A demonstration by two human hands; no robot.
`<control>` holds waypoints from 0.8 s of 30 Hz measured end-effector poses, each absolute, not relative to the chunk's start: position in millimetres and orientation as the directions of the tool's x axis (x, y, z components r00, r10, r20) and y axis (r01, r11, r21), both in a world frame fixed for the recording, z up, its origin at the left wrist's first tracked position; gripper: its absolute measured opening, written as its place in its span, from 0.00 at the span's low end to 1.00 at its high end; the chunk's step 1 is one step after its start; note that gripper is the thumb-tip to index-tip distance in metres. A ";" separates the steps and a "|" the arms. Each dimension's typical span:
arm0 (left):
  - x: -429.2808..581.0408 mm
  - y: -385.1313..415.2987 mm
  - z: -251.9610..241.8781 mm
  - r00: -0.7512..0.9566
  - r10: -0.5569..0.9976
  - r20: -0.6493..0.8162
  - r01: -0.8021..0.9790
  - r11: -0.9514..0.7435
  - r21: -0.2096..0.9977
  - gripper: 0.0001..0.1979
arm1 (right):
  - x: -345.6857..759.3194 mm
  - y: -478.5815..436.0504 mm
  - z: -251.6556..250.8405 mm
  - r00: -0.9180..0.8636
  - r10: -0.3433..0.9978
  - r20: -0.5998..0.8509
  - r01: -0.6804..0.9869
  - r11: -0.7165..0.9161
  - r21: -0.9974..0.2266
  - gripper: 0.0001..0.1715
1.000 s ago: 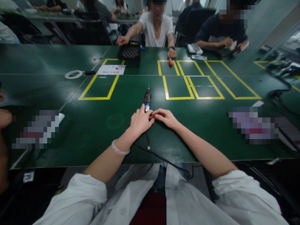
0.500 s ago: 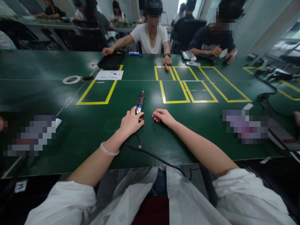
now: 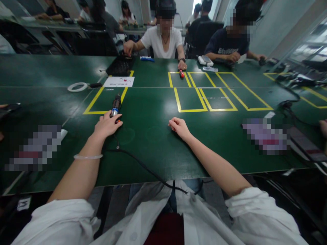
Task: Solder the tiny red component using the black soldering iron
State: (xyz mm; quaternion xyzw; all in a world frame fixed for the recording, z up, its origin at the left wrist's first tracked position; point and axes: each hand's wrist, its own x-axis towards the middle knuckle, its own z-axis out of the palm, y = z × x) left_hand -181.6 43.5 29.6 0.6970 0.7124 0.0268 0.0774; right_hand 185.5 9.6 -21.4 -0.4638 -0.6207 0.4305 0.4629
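My left hand (image 3: 107,125) is closed around the rear part of an electric screwdriver (image 3: 116,106), dark with a blue band and a thin bit aimed away from me. The tool lies low over the green table, its front end at a yellow taped outline (image 3: 98,112). From its back a black cord (image 3: 138,160) runs across the table and over the near edge toward my lap. My right hand (image 3: 179,126) rests on the table in a loose fist, apart from the tool; nothing shows in it.
Several yellow taped rectangles (image 3: 192,110) mark the table. A white sheet (image 3: 119,81), a coiled white cable (image 3: 77,87) and a black tray (image 3: 120,68) lie at the far left. Across from me, a person's hand rests by a red-and-black tool (image 3: 181,74). Blurred-out panels flank me.
My left hand has moved left with the electric screwdriver, and the cord has trailed along. My right hand has barely moved. Across the table, a person's hand has shifted over the black tray.
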 end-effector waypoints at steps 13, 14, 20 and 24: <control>-249.3 54.3 33.5 -0.130 0.987 -0.096 0.986 0.139 0.092 0.44 | 187.6 8.2 -20.5 -0.154 0.970 0.186 0.175 0.212 -0.961 0.24; -249.8 53.9 33.7 -0.120 0.989 -0.083 0.988 0.128 0.088 0.42 | 187.7 8.1 -20.6 -0.154 0.969 0.192 0.182 0.219 -0.959 0.24; -251.3 47.8 37.3 -0.134 0.991 0.019 0.987 0.132 0.090 0.35 | 187.8 6.7 -21.0 -0.165 0.963 0.213 0.187 0.242 -0.952 0.24; -248.5 44.7 39.4 -0.177 0.981 0.074 0.981 0.170 0.091 0.29 | 187.2 6.3 -19.9 -0.175 0.958 0.226 0.228 0.262 -0.938 0.24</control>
